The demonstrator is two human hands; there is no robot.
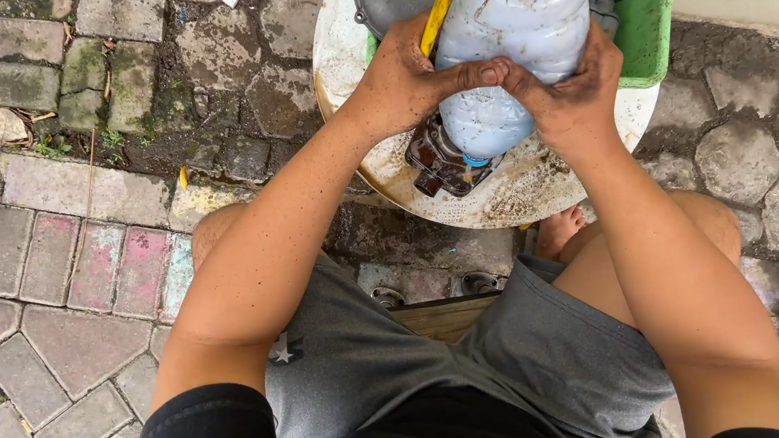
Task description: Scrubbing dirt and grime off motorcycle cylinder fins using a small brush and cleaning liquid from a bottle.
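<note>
Squeezing a bottle (524,24) over a dirty part (437,162).
Left hand (403,84) and right hand (571,88) both wrapped tight around it; still mostly full.

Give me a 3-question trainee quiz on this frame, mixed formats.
1. True or false: both hands, left hand and right hand, grip the grimy plastic bottle.
2. Which way does the bottle's neck point? A) toward the camera wearer, at the dark metal part B) away, toward the green tub C) straight up
3. Fill in: the metal part rests on a round, stained white ____.

Key: 1 true; 2 A; 3 lid (or tray; which one cannot be told).
</note>
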